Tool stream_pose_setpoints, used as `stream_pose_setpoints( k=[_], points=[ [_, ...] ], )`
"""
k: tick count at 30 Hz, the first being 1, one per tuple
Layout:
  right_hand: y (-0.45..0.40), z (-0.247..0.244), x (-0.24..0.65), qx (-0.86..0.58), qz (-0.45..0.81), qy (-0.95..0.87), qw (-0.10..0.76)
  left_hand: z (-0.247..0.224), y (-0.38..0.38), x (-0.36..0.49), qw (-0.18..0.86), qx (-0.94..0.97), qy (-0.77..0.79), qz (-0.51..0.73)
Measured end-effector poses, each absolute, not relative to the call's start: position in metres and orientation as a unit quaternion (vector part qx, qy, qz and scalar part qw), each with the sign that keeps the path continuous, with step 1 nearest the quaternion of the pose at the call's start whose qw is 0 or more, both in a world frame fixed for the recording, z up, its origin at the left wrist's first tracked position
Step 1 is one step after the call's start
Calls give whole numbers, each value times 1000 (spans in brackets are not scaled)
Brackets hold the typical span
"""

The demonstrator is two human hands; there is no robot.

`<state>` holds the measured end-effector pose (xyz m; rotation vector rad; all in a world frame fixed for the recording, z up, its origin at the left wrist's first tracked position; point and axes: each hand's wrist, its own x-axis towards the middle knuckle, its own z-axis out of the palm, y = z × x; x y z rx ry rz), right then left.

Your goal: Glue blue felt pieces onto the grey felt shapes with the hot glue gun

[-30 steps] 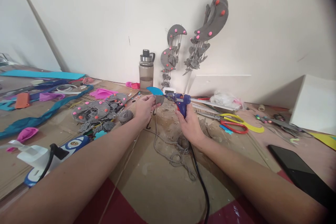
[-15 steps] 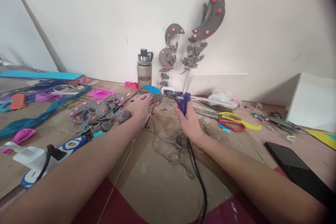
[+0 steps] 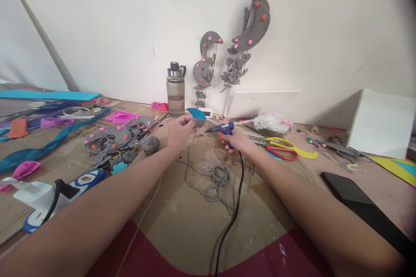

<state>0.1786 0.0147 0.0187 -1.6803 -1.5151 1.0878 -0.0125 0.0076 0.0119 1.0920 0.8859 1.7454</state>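
My left hand (image 3: 180, 132) is closed on a small rounded piece (image 3: 197, 114), blue on its upper part and grey below. A grey strand hangs from near my left fingers toward the loose grey yarn (image 3: 220, 176) on the cardboard. To the right, my right hand (image 3: 236, 139) is wrapped round the blue glue gun (image 3: 225, 128), whose nozzle points left, a short gap away from the piece. The gun's black cord (image 3: 234, 218) runs down toward me. A ball of grey yarn (image 3: 150, 144) lies left of my left hand.
A bottle (image 3: 176, 91) stands at the wall beside hanging grey moons (image 3: 256, 24). Decorated grey pieces (image 3: 112, 138) and a power strip (image 3: 89, 179) lie left. Scissors (image 3: 284, 149), a plastic bag (image 3: 273, 121) and a phone (image 3: 349, 190) are on the right.
My right hand has lowered the glue gun slightly and turned it, and its nozzle is farther from the piece. The cord has swung left. The piece in my left hand has tilted.
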Motion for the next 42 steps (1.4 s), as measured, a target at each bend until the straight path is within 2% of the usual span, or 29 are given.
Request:
stream_pose_setpoints(
  k=[4,7,9,11,15,18,20,22,26,29,35,42],
  points=[
    [11,20,188,-682,192,-662,244,14,7,-10,414,458,358,701],
    [4,24,192,-656,31,-706,263,17,7,-11,393,474,366,698],
    [-2,26,186,-610,2,-731,306,20,4,-12,365,497,380,689],
    [-8,28,173,-540,62,-749,380,24,-1,-13,299,537,409,674],
    [-23,23,136,-369,371,-664,534,31,-16,-9,133,624,447,627],
    [-34,20,121,-299,529,-575,548,33,-24,-4,113,659,440,599],
    [-38,21,121,-297,577,-547,530,33,-24,-2,124,653,448,597],
    [-37,22,126,-314,567,-552,525,31,-22,-1,164,631,455,607],
    [-26,23,140,-372,436,-610,547,28,-15,-1,330,558,419,636],
    [-18,24,148,-413,326,-650,549,27,-14,2,408,516,394,642],
    [-13,25,157,-446,217,-676,545,25,-17,7,473,467,381,643],
    [-9,20,157,-450,229,-673,541,25,-18,8,529,433,373,627]
  ],
)
